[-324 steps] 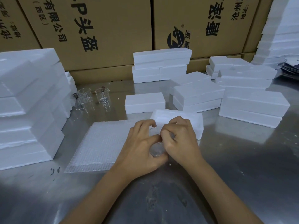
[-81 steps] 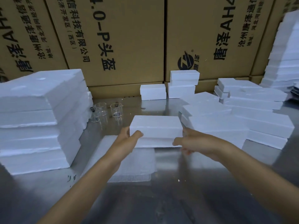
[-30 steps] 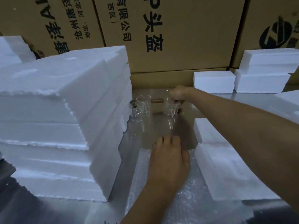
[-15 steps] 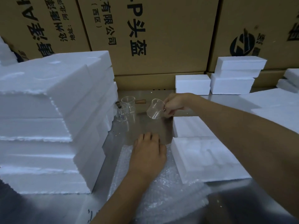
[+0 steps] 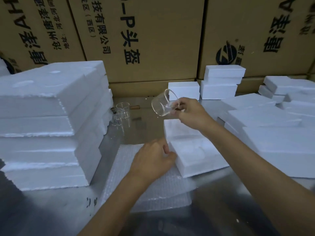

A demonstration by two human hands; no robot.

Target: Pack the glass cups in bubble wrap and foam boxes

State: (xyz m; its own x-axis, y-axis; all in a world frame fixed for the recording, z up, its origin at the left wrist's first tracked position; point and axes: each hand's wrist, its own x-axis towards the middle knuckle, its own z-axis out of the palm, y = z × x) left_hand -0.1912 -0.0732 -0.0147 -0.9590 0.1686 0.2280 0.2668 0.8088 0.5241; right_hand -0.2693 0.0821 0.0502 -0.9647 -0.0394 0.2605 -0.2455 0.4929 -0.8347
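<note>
A tall stack of foam slabs [image 5: 51, 126] occupies the left edge of the bench [image 5: 56, 208], a metal surface. Just right of the stack, toward the back edge, two glass cups [image 5: 121, 114] stand upright and close together, with a short brown handle-like piece [image 5: 135, 107] lying behind them. A sheet of bubble wrap [image 5: 150, 186] lies flat near the front middle of the bench. The left hand [image 5: 151, 160] rests palm down on the far end of this sheet, forearm reaching in from the front edge, fingers loosely curled and holding nothing; its fingertips sit just beside the near corner of an open foam box [image 5: 196, 155]. That box lies on the bench right of the sheet, its moulded recess facing up, and a second foam piece [image 5: 179, 128] lies touching it on the far side. The right hand [image 5: 190, 113] is raised above the bench over this second piece, arm extended from the right front, wrist bent inward. It pinches a third glass cup [image 5: 162, 104] by its side handle; the cup is clear of the bench and tilted, mouth toward the upper right. More foam boxes [image 5: 269, 132] are piled along the right edge, smaller ones [image 5: 219, 82] stand at the back edge, and printed cardboard cartons [image 5: 153, 36] form the wall behind.
</note>
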